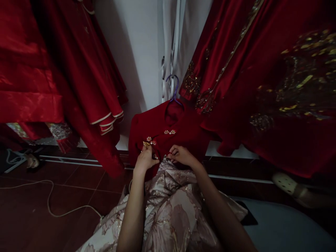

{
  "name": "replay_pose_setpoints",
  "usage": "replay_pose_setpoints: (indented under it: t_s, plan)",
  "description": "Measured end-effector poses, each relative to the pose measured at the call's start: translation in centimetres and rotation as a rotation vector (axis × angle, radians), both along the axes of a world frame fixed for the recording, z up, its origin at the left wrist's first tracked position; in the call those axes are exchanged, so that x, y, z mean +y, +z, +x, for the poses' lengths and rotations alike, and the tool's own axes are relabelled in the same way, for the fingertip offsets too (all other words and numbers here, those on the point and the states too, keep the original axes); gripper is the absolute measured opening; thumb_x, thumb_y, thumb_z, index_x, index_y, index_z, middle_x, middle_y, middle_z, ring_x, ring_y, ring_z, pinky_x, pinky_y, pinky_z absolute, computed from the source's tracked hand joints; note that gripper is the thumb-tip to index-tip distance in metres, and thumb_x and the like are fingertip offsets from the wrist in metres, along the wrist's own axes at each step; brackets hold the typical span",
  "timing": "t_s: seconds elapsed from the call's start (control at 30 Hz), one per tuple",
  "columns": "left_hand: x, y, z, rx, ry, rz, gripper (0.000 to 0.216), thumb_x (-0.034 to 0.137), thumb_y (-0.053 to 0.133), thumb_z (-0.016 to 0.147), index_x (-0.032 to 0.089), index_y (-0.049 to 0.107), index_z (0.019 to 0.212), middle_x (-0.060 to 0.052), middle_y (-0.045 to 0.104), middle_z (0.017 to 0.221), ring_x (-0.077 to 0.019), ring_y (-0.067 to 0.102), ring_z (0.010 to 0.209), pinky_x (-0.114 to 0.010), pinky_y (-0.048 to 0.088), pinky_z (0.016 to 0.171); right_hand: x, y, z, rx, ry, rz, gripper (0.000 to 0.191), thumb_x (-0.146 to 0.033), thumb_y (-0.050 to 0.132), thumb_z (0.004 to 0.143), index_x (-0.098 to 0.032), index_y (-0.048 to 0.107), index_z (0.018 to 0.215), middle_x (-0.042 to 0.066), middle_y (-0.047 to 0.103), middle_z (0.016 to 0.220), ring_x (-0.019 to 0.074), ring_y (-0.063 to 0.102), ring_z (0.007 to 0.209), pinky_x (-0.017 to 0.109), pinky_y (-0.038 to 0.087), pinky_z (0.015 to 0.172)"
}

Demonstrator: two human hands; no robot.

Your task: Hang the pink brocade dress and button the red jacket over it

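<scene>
A red jacket (pixel 152 120) hangs in front of me on a purple hanger (pixel 176 92). Pearl flower clasps (pixel 170 132) sit on its front below the neckline. My left hand (pixel 145 161) grips the jacket's front edge, close to another pearl clasp (pixel 151 141) and a gold ornament. Opposite it, my right hand (pixel 181 155) has its fingers closed on the jacket's front, at a small beaded piece mostly hidden by the fingertips. Between and below my hands lies pale, shiny floral fabric (pixel 181 210), its narrow top reaching up to the jacket.
Red garments with pale trim (pixel 86 87) hang on the left, and sequined red garments (pixel 262 70) on the right. A white metal rack (pixel 168 42) stands behind. A cord (pixel 49 196) runs across the tiled floor, and a pale clog (pixel 285 182) is at the right.
</scene>
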State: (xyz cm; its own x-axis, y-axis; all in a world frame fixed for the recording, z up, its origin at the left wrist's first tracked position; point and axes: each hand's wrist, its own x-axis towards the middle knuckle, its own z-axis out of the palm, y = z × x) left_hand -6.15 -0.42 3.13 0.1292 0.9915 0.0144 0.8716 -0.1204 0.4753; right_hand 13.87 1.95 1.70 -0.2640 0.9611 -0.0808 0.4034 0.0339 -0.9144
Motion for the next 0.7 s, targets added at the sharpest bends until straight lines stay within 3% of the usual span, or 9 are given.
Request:
replay_pose_setpoints:
  t_s: [0.2, 0.37, 0.47, 0.6, 0.7]
  plan:
    - [0.5, -1.5, 2.4, 0.03, 0.138, 0.072, 0.075, 0.032, 0.066, 0.067, 0.013, 0.028, 0.128, -0.024, 0.032, 0.128, -0.0323, 0.051, 0.111, -0.036, 0.039, 0.088, 0.3, -0.4, 0.0, -0.002, 0.018, 0.014, 0.018, -0.017, 0.066, 0.068, -0.016, 0.053, 0.079, -0.002, 0.06, 0.066, 0.0092, 0.062, 0.054, 0.019, 0.051, 0.049]
    - [0.8, -2.2, 2.0, 0.027, 0.099, 0.121, 0.076, 0.033, 0.065, 0.068, 0.017, 0.028, 0.133, -0.023, 0.031, 0.131, -0.033, 0.046, 0.117, -0.036, 0.038, 0.091, 0.4, -0.7, 0.1, -0.013, 0.025, 0.029, 0.017, -0.016, 0.065, 0.068, -0.016, 0.052, 0.079, -0.003, 0.058, 0.065, 0.0085, 0.061, 0.053, 0.018, 0.051, 0.049]
    - [0.9, -1.9, 1.3, 0.024, 0.093, 0.072, 0.074, 0.031, 0.063, 0.068, 0.016, 0.029, 0.133, -0.024, 0.033, 0.132, -0.0312, 0.052, 0.11, -0.035, 0.04, 0.088, 0.4, -0.7, 0.2, -0.037, 0.028, 0.041, 0.016, -0.016, 0.064, 0.069, -0.016, 0.052, 0.08, -0.003, 0.058, 0.064, 0.0074, 0.058, 0.049, 0.017, 0.049, 0.045]
    - [0.8, -1.2, -0.3, 0.0, 0.13, -0.068, 0.064, 0.025, 0.059, 0.071, 0.01, 0.033, 0.127, -0.024, 0.05, 0.119, -0.0284, 0.057, 0.103, -0.033, 0.041, 0.084, 0.2, -0.5, 0.5, -0.083, 0.014, 0.054, 0.018, -0.018, 0.064, 0.07, -0.017, 0.053, 0.084, -0.003, 0.055, 0.065, 0.0049, 0.052, 0.045, 0.013, 0.044, 0.036]
    - [0.7, -1.1, -2.0, -0.082, 0.09, -0.141, 0.05, 0.021, 0.059, 0.069, 0.014, 0.044, 0.116, -0.014, 0.062, 0.098, -0.0222, 0.061, 0.09, -0.029, 0.042, 0.078, 0.2, -0.5, 0.6, -0.099, -0.012, 0.07, 0.017, -0.018, 0.061, 0.072, -0.017, 0.052, 0.086, -0.003, 0.054, 0.065, 0.0045, 0.05, 0.045, 0.012, 0.042, 0.033]
